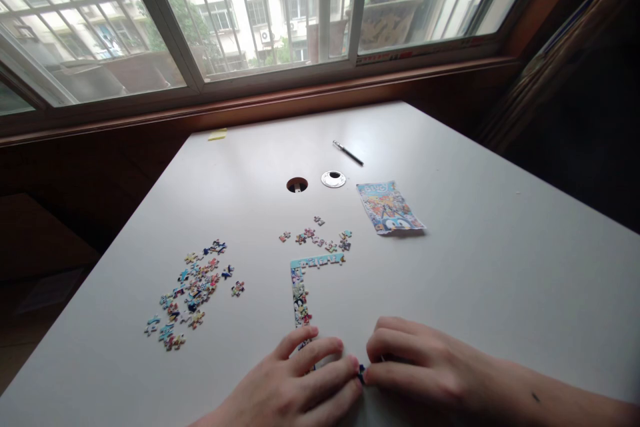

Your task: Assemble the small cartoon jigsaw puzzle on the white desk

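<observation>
My left hand (300, 380) and my right hand (420, 360) rest on the white table (500, 267) near its front edge, fingertips meeting around a small dark jigsaw piece (361, 371). Both hands are curled and pinching at it. Just above my left hand lies a joined L-shaped strip of jigsaw border (303, 283), its lower end partly hidden under my fingers. A small group of loose pieces (320, 239) lies above that strip. A larger scatter of loose pieces (193, 290) lies to the left.
A printed picture leaflet (390, 208) lies right of centre. Farther back are a black pen (349, 153), a round cable hole (297, 184) and its silver cover (333, 179). A yellow slip (217, 135) sits at the far edge, below barred windows.
</observation>
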A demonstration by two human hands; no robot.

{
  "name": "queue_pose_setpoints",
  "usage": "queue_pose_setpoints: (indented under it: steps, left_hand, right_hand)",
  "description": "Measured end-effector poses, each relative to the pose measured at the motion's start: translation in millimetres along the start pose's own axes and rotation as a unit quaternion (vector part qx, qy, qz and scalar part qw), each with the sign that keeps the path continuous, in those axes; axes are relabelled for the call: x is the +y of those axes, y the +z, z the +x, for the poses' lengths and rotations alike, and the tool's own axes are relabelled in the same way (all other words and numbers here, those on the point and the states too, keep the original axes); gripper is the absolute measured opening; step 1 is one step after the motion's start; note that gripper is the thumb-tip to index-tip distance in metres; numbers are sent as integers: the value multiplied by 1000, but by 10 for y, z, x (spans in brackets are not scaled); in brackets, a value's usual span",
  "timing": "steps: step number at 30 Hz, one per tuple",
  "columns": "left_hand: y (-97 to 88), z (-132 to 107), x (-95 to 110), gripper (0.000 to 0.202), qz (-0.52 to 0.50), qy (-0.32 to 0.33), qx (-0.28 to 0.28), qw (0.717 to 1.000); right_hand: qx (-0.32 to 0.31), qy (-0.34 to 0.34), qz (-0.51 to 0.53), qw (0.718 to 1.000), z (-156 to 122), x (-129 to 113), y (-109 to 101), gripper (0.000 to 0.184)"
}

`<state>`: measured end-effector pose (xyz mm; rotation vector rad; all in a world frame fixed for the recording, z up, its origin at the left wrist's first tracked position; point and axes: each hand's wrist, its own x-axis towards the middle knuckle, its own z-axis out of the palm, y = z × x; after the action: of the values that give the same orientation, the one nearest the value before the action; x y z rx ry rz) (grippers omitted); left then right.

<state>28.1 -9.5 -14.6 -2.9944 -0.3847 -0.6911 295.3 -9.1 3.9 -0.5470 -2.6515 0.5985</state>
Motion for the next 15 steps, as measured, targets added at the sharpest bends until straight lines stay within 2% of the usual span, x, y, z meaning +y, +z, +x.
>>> queue_pose_setpoints:
  steps: [15]
  left_hand:
    - [-8,13,9,27,-3,0,2,1000]
  right_hand:
    - [-3,10,-38,999,10,-30,47,21]
